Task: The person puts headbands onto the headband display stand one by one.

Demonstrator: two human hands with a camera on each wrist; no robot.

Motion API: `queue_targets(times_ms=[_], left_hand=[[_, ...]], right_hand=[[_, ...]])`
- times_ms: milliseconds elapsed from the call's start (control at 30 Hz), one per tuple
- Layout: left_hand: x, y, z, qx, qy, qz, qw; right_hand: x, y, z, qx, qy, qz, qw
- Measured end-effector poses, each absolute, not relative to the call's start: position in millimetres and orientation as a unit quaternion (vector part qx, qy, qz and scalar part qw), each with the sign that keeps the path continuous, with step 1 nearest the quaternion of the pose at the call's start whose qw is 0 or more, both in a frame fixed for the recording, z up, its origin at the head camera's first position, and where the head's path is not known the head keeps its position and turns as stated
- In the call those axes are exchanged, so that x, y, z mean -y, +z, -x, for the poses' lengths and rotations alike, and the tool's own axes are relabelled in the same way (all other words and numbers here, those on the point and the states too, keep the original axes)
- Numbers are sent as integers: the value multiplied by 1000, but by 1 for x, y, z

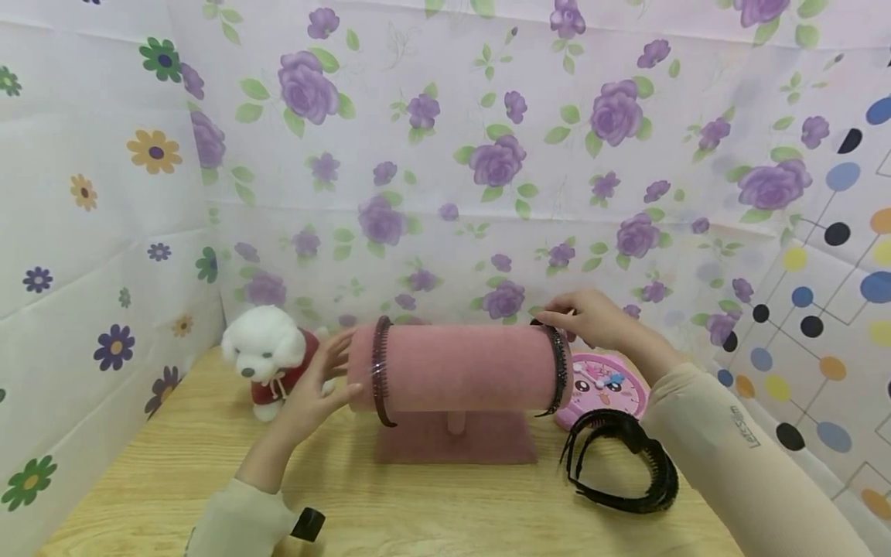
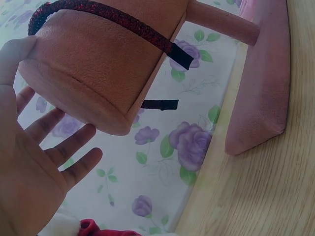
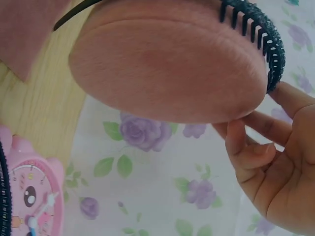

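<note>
- The left end of the pink roll display stand [image 1: 459, 370] is touched by the left hand [image 1: 313, 387], its fingers spread and released.
- The dark red beaded headband [image 2: 118, 17] is looped over the roll near that end.
- The black toothed headband [image 1: 560, 367] is fitted over the right end and is touched by the right hand [image 1: 595, 317]; its fingers are bent, but whether the band is grasped cannot be told.
- The stand's base is rested on the wood-grain surface [image 1: 445, 510].
- Black headbands [image 1: 661, 480] are laid right of the base, before a pink clock [image 1: 605, 387].
- A white plush dog [image 1: 261, 340], dressed in red, is placed beside the left hand.
- The scene is backed by rose-printed cloth [image 1: 418, 155].
</note>
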State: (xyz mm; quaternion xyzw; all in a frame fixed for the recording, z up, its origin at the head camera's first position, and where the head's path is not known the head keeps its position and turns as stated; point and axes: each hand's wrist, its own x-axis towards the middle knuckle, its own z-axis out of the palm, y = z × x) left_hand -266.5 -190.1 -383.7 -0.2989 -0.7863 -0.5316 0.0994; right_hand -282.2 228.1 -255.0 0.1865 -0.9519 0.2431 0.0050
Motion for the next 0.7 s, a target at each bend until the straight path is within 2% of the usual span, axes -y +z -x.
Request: queue_targets(times_ms=[300, 567, 700], left_hand=[[190, -385, 266, 783, -533, 306, 100], [191, -386, 266, 783, -528, 310, 113], [192, -384, 266, 781, -526, 317, 113]], right_hand=[[-241, -271, 279, 933, 292, -210, 13], [-246, -279, 271, 930, 288, -223, 57], [-249, -284, 269, 919, 305, -249, 38]])
